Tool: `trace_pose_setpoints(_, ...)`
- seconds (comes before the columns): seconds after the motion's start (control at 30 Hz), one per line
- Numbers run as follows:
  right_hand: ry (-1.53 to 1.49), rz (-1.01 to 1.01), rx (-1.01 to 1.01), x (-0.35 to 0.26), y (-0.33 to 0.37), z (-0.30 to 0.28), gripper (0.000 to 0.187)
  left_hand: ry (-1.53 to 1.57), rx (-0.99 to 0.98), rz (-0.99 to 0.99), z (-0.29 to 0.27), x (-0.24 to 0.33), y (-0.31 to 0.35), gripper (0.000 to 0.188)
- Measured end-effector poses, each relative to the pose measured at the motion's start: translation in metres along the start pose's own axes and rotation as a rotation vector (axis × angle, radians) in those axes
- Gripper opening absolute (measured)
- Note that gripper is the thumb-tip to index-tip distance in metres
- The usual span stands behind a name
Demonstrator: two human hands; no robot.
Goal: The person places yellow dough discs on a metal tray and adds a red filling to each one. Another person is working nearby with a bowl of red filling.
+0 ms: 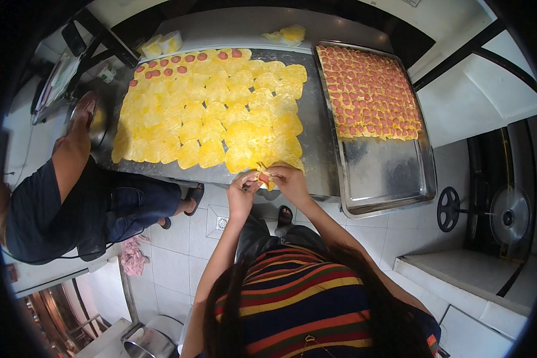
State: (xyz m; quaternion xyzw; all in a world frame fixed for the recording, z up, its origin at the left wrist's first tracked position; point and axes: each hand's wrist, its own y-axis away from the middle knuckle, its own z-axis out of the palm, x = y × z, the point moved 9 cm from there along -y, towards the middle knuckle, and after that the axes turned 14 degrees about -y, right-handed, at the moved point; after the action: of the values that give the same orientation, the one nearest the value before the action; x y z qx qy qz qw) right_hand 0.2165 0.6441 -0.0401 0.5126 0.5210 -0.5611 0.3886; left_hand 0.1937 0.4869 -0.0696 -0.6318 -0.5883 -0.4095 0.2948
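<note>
Near the front edge of the metal table, my left hand (243,190) and my right hand (286,178) pinch a yellow dumpling wrapper (271,185) between them. Pinkish filling (264,177) shows in its middle, and its edges are folded up at the fingertips. Just beyond my hands, thin round yellow wrappers (203,119) lie overlapping in a broad sheet. Small lumps of pink filling (190,58) sit on the wrappers along the far left edge. At the right stands a large metal tray (382,173), its far part covered with rows of filled yellow dumplings (373,92).
To the left, another person in a dark shirt (42,221) reaches a hand (85,108) to a metal bowl (98,122). Yellow wrapper stacks (161,45) and a plastic bag (287,36) lie at the table's back. A wheel-handled machine (448,209) stands right.
</note>
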Motion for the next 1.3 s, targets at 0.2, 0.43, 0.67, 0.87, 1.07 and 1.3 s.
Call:
trace_pose_setpoints(0.2,0.015,0.062,0.037,0.014,-0.002,-0.008,0.019,-0.112,0.066,0.128,-0.007,0.019,-0.001,0.016)
trace_pose_setpoints(0.43,0.390,-0.059,-0.118,-0.018,0.019,0.007,0.039,-0.019,-0.010,0.018,-0.008,0.015,0.009,0.024)
trace_pose_setpoints(0.67,0.449,-0.155,-0.141,-0.027,0.007,0.015,0.030,-0.212,-0.033,0.187,-0.021,0.045,0.014,0.031)
trace_pose_setpoints(0.87,0.541,-0.177,-0.169,-0.025,0.004,0.021,0.019,-0.375,0.031,0.306,-0.020,0.041,0.013,0.022)
trace_pose_setpoints(1.07,0.378,0.037,-0.166,-0.006,0.005,0.028,0.031,-0.334,-0.027,0.216,-0.018,0.037,0.009,0.025)
trace_pose_setpoints(1.3,0.344,-0.075,-0.204,-0.029,0.007,0.032,0.033,-0.336,-0.095,0.284,-0.010,0.043,0.005,0.035)
